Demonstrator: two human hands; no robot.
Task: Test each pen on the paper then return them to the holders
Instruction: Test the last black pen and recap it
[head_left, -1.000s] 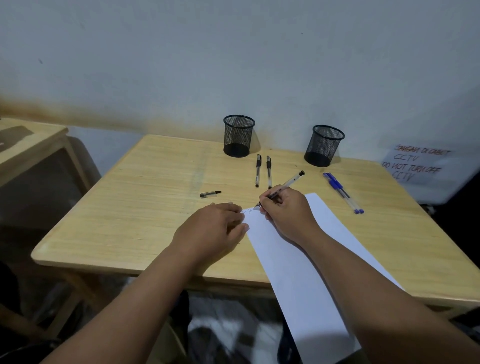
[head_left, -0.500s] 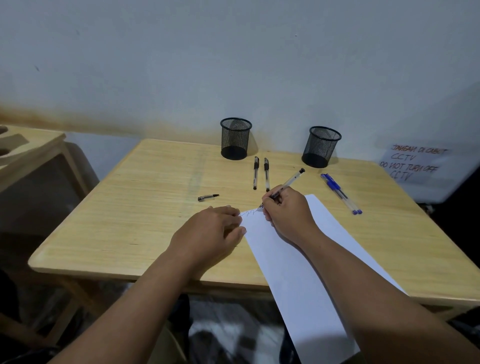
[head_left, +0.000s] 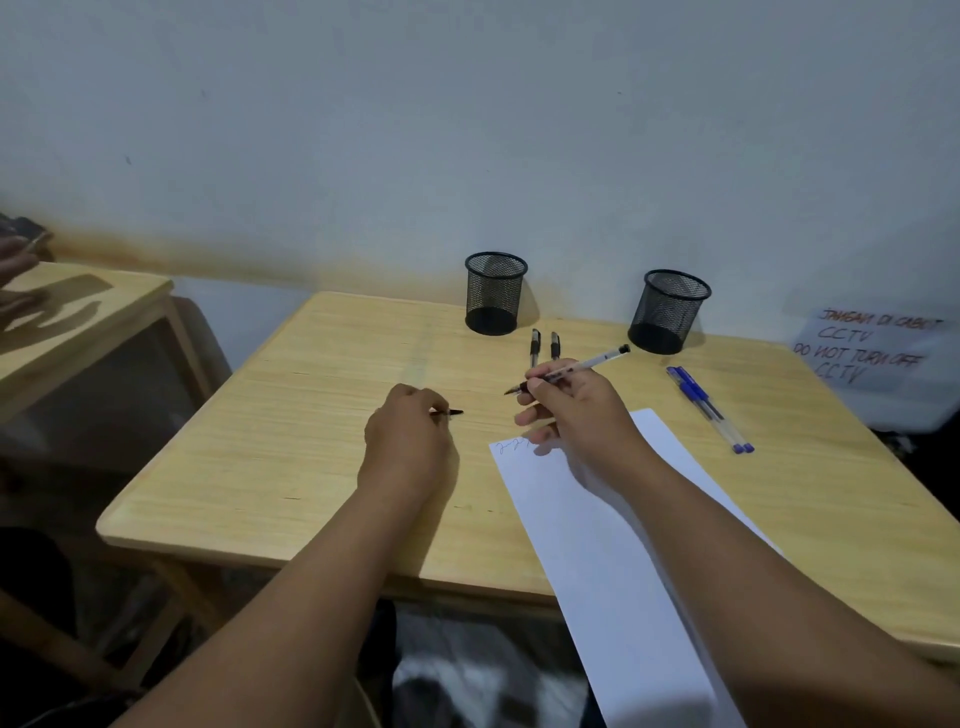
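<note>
My right hand holds an uncapped clear pen lifted above the table, tip pointing left. A scribble marks the top corner of the white paper just below that hand. My left hand is closed over the pen cap on the wooden table; only the cap's black end shows. Two black pens lie side by side behind my hands. Two blue pens lie to the right. Two black mesh holders stand at the back, the left holder and the right holder.
A second wooden table stands at the left, with another person's hand at the frame edge. A white sheet with handwritten words leans at the right beyond the table. The wall runs close behind the holders.
My right hand lifted the pen off the paper and moved it back and left. My left hand left the paper's corner and went left onto the pen cap.
</note>
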